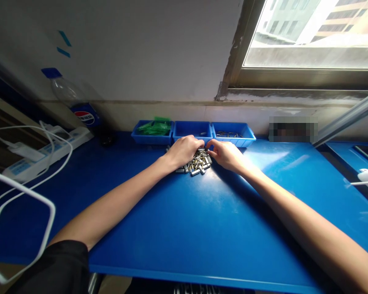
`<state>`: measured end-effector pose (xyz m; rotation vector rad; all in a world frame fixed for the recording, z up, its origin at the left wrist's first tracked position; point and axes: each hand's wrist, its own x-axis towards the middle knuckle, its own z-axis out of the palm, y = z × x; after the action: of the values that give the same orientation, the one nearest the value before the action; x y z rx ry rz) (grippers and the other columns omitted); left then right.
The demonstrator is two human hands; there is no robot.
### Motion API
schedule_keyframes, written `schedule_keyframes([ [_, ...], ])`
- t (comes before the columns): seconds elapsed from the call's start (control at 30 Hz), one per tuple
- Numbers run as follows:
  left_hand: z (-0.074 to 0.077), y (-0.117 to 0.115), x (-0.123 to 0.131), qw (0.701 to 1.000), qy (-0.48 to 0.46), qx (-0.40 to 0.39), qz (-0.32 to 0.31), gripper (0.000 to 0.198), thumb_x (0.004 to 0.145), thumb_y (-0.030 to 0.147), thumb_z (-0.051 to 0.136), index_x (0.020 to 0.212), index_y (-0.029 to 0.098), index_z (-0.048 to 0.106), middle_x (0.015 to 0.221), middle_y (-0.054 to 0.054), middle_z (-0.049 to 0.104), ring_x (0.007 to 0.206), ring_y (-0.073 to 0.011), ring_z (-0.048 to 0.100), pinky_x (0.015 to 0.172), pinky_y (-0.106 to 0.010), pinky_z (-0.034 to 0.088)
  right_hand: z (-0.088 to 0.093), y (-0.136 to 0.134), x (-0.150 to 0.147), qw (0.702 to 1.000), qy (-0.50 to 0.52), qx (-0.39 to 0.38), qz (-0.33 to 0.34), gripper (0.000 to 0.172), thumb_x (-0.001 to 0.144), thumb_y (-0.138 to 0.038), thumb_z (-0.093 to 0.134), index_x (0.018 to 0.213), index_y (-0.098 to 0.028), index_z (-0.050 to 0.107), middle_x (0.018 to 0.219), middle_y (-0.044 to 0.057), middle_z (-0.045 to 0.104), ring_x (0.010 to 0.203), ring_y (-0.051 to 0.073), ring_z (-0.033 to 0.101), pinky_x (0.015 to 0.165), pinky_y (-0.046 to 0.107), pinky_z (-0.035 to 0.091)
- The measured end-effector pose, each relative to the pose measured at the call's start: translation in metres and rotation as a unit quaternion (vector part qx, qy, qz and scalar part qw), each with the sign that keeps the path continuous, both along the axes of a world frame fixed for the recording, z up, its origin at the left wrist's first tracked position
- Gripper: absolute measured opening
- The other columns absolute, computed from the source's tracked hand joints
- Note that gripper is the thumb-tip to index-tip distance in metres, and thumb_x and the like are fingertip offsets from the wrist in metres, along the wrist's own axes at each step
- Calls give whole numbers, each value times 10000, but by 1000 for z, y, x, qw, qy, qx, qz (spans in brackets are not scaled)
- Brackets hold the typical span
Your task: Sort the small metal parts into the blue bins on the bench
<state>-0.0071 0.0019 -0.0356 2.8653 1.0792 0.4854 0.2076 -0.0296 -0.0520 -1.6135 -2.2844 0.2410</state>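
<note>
A heap of small shiny metal parts lies on the blue table in front of three blue bins. My left hand rests curled over the heap's left side, fingers bent down onto the parts. My right hand is at the heap's right side, fingertips pinched together at the top of the pile. What either hand holds is hidden by the fingers. Both forearms stretch across the table toward the heap.
Left blue bin holds green pieces, middle bin looks nearly bare, right bin holds thin metal bits. A cola bottle and a white power strip with cables stand at left. A window is at upper right.
</note>
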Motion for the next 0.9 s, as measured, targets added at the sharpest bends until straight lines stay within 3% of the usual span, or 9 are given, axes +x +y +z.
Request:
schedule_keyframes([
  [0.23,-1,-1,0,999,28,25,11,293,955,69,503,1063,193,745,933,-99,757,932,-245,713,756,-306,521,-3,-3,-5,1000,-10,9,-21,88,972,-271,598,1022,-269,670,910,32,761,770,215,659,661,289,378],
  [0.47,3,-3,0,998,39,49,25,293,958,89,512,1078,187,762,951,-106,763,930,-246,705,770,-317,528,-5,-6,-6,999,-41,19,-20,127,1021,-291,541,1076,-258,650,1026,63,770,885,241,692,699,302,383],
  [0.6,11,-4,-1,996,55,66,20,265,959,116,523,991,164,781,941,-109,761,950,-260,699,768,-335,520,-4,-6,-4,999,-32,21,-6,134,1021,-268,519,1074,-247,640,1026,66,774,862,240,692,693,307,385],
  [0.8,18,-3,-5,995,76,51,41,259,948,139,540,949,164,798,949,-102,755,880,-238,712,708,-321,485,-4,-4,1,1000,-1,21,16,228,975,-282,592,1196,-268,644,839,6,748,730,212,653,656,294,377],
  [0.9,18,-3,-6,995,71,52,48,273,948,144,537,980,174,806,951,-94,755,867,-237,716,678,-318,464,-6,-3,2,999,-11,36,19,232,986,-310,605,1199,-277,693,929,26,770,772,217,668,674,299,396],
])
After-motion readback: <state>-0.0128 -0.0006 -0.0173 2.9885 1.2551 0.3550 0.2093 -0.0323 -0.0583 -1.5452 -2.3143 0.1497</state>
